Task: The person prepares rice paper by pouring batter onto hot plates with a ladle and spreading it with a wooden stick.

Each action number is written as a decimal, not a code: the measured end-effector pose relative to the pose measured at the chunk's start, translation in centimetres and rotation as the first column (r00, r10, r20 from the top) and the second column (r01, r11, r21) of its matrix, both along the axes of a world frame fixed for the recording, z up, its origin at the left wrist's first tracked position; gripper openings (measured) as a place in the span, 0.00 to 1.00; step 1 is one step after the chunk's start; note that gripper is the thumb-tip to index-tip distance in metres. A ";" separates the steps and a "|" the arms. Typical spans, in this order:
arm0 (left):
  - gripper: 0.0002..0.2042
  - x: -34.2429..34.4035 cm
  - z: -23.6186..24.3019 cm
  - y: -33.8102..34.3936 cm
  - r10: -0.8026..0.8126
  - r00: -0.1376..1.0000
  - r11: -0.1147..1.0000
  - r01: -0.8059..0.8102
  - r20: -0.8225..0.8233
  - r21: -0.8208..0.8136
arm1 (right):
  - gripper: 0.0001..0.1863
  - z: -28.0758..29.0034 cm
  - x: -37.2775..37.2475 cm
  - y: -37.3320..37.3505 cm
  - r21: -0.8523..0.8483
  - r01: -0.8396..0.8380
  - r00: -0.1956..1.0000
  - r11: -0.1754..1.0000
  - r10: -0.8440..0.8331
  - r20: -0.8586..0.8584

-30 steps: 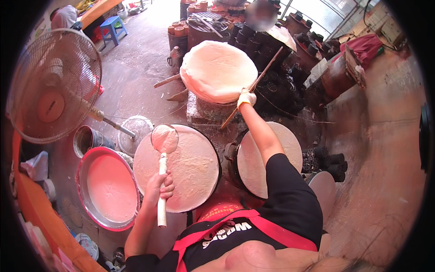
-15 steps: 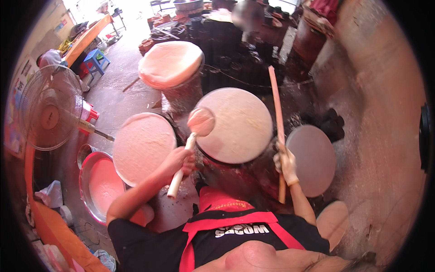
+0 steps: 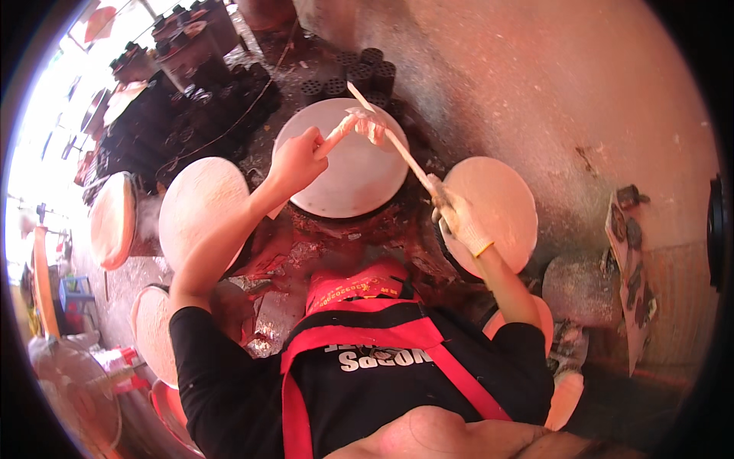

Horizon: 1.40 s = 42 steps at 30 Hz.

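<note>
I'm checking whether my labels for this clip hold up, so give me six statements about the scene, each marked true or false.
1. The left hand grips a ladle. True.
2. The right hand holds a stick. True.
3. The right hand is bare. False: it wears a pale glove.
4. Black cylinders with holes stand beyond the middle griddle. True.
5. The middle griddle is square. False: it is round.
6. The apron is blue. False: the apron is red.

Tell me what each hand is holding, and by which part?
The left hand grips a ladle by its handle; the gloved right hand grips a wooden stick toward its near end.
</note>
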<state>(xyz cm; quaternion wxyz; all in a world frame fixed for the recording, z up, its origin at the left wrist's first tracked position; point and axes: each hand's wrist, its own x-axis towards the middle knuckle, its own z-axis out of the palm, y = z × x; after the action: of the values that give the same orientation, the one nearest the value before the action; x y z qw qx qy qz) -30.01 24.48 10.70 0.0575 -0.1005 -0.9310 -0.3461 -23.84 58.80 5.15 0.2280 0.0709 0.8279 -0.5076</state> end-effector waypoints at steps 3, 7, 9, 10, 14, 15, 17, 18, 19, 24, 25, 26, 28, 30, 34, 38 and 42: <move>0.09 -1.3 -2.5 4.0 0.054 0.968 0.934 -0.137 0.247 0.330 | 0.25 -3.5 4.3 1.9 -0.421 0.252 0.963 0.872 -0.182 0.199; 0.12 -4.3 -10.6 10.1 0.156 0.920 0.806 -0.329 0.359 0.492 | 0.23 -14.1 5.6 1.2 -0.304 0.183 0.934 0.935 -0.262 -0.244; 0.12 -5.5 -13.8 11.7 0.310 0.929 0.845 -0.366 0.202 0.389 | 0.24 -14.5 4.4 -1.2 -0.192 0.134 0.841 0.972 -0.214 -0.497; 0.12 -6.1 -15.2 11.7 0.382 0.917 0.853 -0.398 0.115 0.338 | 0.25 -12.6 3.5 -2.3 -0.097 0.134 0.907 0.986 -0.161 -0.390; 0.11 -8.3 -15.1 12.2 0.533 0.846 0.798 -0.489 -0.033 0.351 | 0.23 -11.2 -3.4 -6.7 -0.124 0.253 0.914 0.959 -0.279 -0.293; 0.10 -8.9 -14.9 11.4 0.563 0.813 0.798 -0.491 -0.144 0.349 | 0.21 -8.7 -5.0 -7.7 -0.250 0.357 0.933 0.900 -0.356 0.050; 0.09 -9.0 -13.2 11.0 0.569 0.815 0.750 -0.462 -0.107 0.474 | 0.13 -10.8 -7.7 -8.0 -0.574 0.459 0.887 0.678 -0.378 0.264; 0.09 -8.4 -11.1 10.2 0.546 0.837 0.665 -0.464 0.043 0.586 | 0.10 -11.1 -7.8 -7.8 -0.636 0.464 0.885 0.616 -0.352 0.305; 0.09 -7.7 -9.0 9.2 0.497 0.849 0.558 -0.473 0.182 0.681 | 0.07 -11.3 -7.8 -7.4 -0.694 0.466 0.884 0.549 -0.321 0.339; 0.10 -0.7 -5.3 3.7 0.307 0.920 0.399 -0.357 0.244 0.845 | 0.23 -12.7 0.1 -10.2 -0.679 0.638 0.736 0.363 -0.546 0.400; 0.12 0.9 -5.4 2.6 0.257 0.918 0.375 -0.384 0.303 0.844 | 0.23 -13.2 0.9 -11.4 -0.663 0.666 0.706 0.343 -0.578 0.409; 0.13 3.0 -6.2 0.5 0.166 0.909 0.435 -0.416 0.382 0.799 | 0.21 -13.4 1.0 -12.6 -0.654 0.678 0.696 0.336 -0.580 0.423; 0.20 7.1 -6.7 -1.3 0.143 0.851 0.355 -0.520 0.505 0.776 | 0.19 -13.2 -0.3 -16.3 -0.682 0.648 0.714 0.340 -0.582 0.389; 0.36 10.4 -6.3 -1.6 0.148 0.793 0.283 -0.606 0.591 0.743 | 0.18 -13.3 -3.2 -18.5 -0.708 0.613 0.741 0.351 -0.568 0.359; 0.12 15.3 -10.0 -3.9 0.233 0.850 0.497 -0.521 0.472 0.694 | 0.15 -11.7 -7.2 -20.3 -0.681 0.541 0.826 0.494 -0.464 0.320; 0.07 19.1 -10.7 -5.4 0.274 0.826 0.553 -0.554 0.492 0.623 | 0.11 -10.9 -4.2 -16.2 -0.670 0.468 0.881 0.575 -0.363 0.304; 0.09 22.0 -11.0 -6.5 0.240 0.783 0.365 -0.620 0.574 0.694 | 0.20 -11.5 0.9 -14.7 -0.565 0.673 0.700 0.477 -0.658 0.278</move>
<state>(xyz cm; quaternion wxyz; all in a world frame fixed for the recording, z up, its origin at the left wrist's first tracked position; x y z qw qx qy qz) -8.02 18.03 -0.30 0.0100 0.2633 -0.6145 -0.7436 -22.92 44.11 -6.39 0.0321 0.3111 0.5118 -0.8001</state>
